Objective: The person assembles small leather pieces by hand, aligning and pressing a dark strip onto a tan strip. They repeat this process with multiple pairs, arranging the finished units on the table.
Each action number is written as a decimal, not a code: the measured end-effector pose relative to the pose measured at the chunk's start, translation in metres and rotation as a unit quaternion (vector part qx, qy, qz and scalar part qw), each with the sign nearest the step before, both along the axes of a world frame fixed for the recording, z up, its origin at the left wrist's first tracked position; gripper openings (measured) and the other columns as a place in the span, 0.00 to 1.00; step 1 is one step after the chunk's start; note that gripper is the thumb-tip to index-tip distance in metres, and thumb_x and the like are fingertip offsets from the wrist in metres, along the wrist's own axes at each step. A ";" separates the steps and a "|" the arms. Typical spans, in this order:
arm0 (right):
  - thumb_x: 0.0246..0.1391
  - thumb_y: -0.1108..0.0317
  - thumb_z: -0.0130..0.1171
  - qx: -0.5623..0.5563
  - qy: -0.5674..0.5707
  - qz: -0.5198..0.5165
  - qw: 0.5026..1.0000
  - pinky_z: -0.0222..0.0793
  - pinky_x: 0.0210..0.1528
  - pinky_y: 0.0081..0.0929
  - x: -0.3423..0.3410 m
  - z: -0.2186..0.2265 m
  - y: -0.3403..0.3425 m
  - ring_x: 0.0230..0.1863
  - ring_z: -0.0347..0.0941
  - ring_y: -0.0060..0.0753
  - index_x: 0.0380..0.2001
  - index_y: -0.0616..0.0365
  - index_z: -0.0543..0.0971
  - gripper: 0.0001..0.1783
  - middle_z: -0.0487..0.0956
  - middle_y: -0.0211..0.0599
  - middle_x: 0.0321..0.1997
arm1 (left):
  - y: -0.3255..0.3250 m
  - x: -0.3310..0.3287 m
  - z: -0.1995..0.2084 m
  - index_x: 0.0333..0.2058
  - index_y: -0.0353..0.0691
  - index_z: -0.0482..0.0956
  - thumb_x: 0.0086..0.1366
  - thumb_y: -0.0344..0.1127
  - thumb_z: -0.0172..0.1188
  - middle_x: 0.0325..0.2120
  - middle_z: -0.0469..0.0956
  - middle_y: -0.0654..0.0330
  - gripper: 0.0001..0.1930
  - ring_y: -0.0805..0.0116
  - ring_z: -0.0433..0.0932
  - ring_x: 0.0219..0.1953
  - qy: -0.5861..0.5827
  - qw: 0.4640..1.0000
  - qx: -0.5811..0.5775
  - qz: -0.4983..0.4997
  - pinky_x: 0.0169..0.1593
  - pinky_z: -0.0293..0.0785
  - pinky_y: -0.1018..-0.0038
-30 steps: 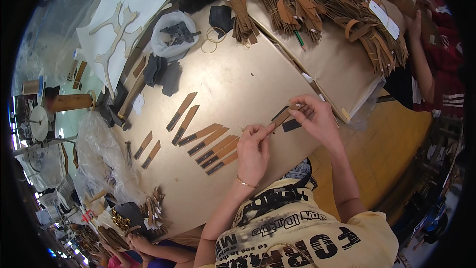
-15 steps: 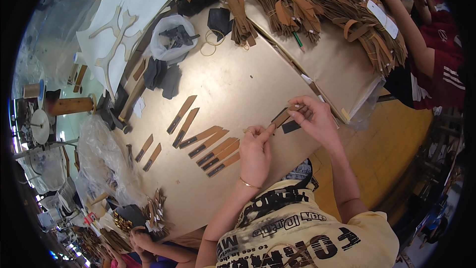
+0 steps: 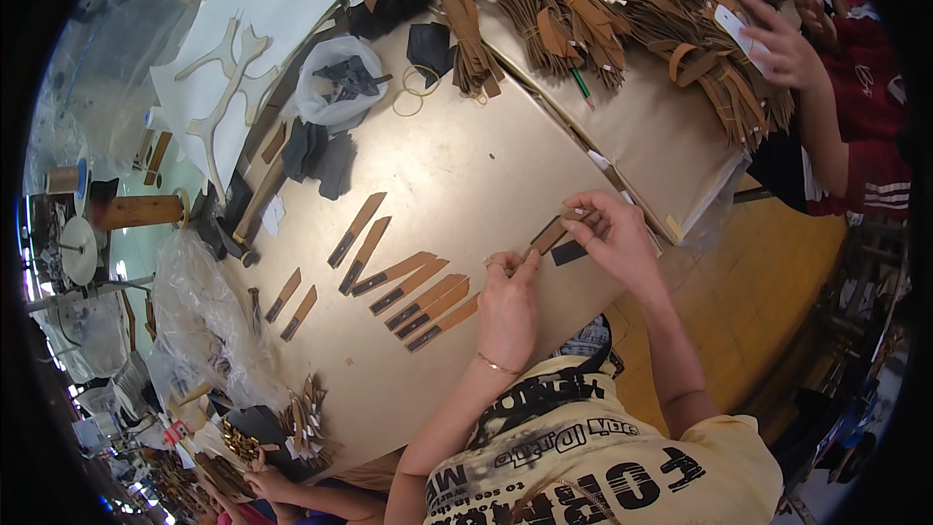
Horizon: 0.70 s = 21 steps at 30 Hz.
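Observation:
Between my two hands a short brown leather strap is held at a slant over the table. My left hand pinches its lower end with thumb and fingertips. The upper end sits in the pinch of my right hand, thumb against fingers. A small black rectangular piece lies just under the right hand. Left of my left hand several brown straps with dark ends lie in a slanting row, some overlapping. Two shorter straps are farther left.
Bundled brown straps lie along the far side, with a green pencil. A plastic bag of black scraps, a hammer and rubber bands are also there. A co-worker's hand is at far right, another at lower left.
Both my hands keep their pinch on the strap, with only a slight shift. The far-right co-worker's hand has come down and nearer over the bundle; the lower-left one has shifted slightly.

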State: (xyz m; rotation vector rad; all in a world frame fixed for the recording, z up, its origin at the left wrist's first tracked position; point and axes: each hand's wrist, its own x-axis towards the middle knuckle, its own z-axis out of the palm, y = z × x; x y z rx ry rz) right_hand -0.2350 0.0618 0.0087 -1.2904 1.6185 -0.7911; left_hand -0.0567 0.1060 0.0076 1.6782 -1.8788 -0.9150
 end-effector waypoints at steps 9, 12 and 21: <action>0.52 0.75 0.66 0.004 0.010 -0.009 1.000 0.68 0.28 0.16 0.003 0.002 0.000 0.25 0.70 0.15 0.42 0.62 0.80 0.13 0.78 0.29 0.26 | 0.000 0.000 0.001 0.49 0.37 0.81 0.60 0.20 0.53 0.40 0.75 0.48 0.19 0.48 0.79 0.35 0.006 1.000 0.014 0.002 0.38 0.78 0.60; 0.51 0.76 0.65 -0.025 0.065 -0.014 0.997 0.71 0.34 0.23 0.007 0.000 0.006 0.34 0.74 0.25 0.42 0.60 0.80 0.13 0.78 0.38 0.38 | -0.001 0.000 0.002 0.49 0.37 0.81 0.60 0.20 0.53 0.40 0.75 0.48 0.18 0.48 0.79 0.35 0.008 1.000 0.014 0.006 0.38 0.77 0.59; 0.44 0.73 0.66 -0.238 0.426 0.129 0.864 0.66 0.55 0.41 0.021 0.007 0.039 0.56 0.68 0.46 0.48 0.59 0.79 0.23 0.70 0.40 0.56 | -0.014 0.011 0.005 0.46 0.37 0.82 0.63 0.24 0.55 0.35 0.77 0.49 0.14 0.53 0.80 0.33 0.069 0.996 0.063 0.011 0.37 0.77 0.61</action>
